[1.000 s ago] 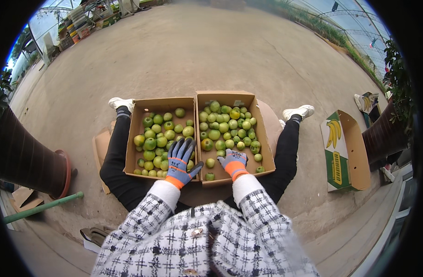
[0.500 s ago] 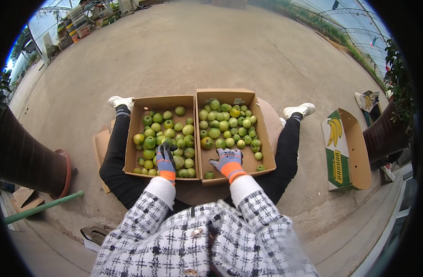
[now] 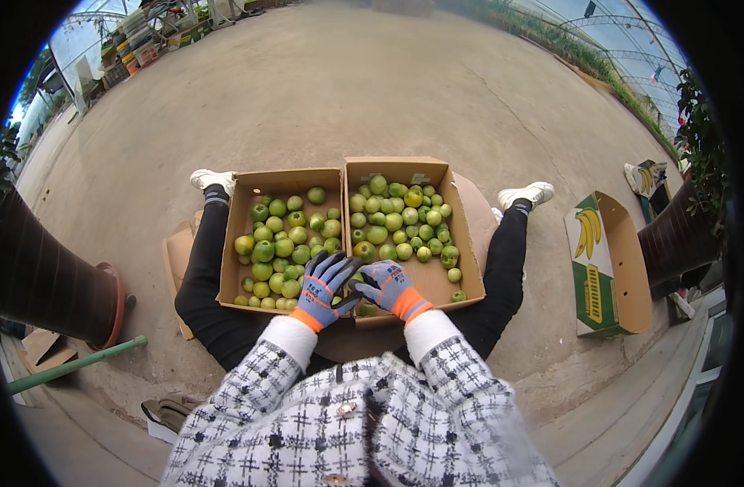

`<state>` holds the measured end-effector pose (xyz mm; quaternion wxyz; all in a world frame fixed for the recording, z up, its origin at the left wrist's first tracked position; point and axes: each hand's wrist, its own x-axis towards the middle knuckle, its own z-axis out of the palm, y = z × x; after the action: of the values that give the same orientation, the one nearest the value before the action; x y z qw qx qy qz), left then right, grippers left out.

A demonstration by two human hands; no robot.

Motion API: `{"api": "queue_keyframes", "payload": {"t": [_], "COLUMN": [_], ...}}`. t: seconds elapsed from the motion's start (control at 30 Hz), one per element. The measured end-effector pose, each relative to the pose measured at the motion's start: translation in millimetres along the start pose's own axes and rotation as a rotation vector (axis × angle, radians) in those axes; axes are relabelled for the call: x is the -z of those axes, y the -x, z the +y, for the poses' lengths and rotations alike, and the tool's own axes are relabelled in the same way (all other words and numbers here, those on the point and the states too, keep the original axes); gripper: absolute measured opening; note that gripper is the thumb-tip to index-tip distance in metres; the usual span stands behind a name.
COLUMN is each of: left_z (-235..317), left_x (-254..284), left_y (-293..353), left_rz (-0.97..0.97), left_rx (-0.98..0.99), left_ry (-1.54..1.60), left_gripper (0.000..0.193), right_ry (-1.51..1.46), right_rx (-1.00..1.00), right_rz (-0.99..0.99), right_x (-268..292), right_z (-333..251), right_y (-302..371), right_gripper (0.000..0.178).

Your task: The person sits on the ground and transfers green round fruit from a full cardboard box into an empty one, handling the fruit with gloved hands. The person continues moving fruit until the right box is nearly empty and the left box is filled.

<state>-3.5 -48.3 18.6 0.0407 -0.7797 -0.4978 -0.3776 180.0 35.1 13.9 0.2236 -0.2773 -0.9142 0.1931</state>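
Observation:
Two open cardboard boxes stand side by side between my outstretched legs, and both contain green tomatoes. My gloved left hand (image 3: 325,290) is over the near right corner of the left box (image 3: 284,180), its fingers and thumb curved toward the right. Facing it, my gloved right hand (image 3: 390,286) is closed at the near left part of the right box (image 3: 467,268). A green tomato (image 3: 356,280), partly hidden by the gloves, sits between both hands above the shared wall. Loose tomatoes (image 3: 262,251) spread through the left box; others (image 3: 394,220) gather toward the far side of the right box.
Flattened cardboard (image 3: 177,260) lies beside my left leg. A banana-printed box (image 3: 611,268) stands to the right. Large dark planters (image 3: 55,268) flank me, and a green pole (image 3: 80,364) lies at lower left. Concrete floor (image 3: 348,89) stretches ahead.
My left hand has come up from among the tomatoes and moved right. My right hand has shifted left and closed in. They now meet around a green tomato.

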Motion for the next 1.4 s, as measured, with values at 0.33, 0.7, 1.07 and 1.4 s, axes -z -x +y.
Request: {"api": "queue_keyframes", "payload": {"t": [0.33,0.7,1.07,1.4], "left_z": [-50.1,4.2,-22.6,-26.1], "left_x": [-32.4,6.2,-14.1,-20.6], "left_y": [32.7,-1.5,15.8,24.0], "left_rz": [0.377,0.014,0.234,0.083], "left_rx": [0.629,0.142,0.363,0.527], "left_ry": [-0.224,-0.098,-0.133,-0.318], "left_gripper": [0.073,0.087,0.06,0.082], "right_ry": [0.293,-0.718,0.453,0.861], "right_rx": [-0.528,-0.722,-0.385,-0.651], "right_rz": [-0.863,-0.06,-0.103,-0.931], "right_x": [-10.7,1.6,6.8,18.8], "right_z": [7.1,27.5,11.3,68.2], "right_y": [-2.2,4.0,15.3,41.8], "right_gripper": [0.067,0.041,0.051,0.029]}}
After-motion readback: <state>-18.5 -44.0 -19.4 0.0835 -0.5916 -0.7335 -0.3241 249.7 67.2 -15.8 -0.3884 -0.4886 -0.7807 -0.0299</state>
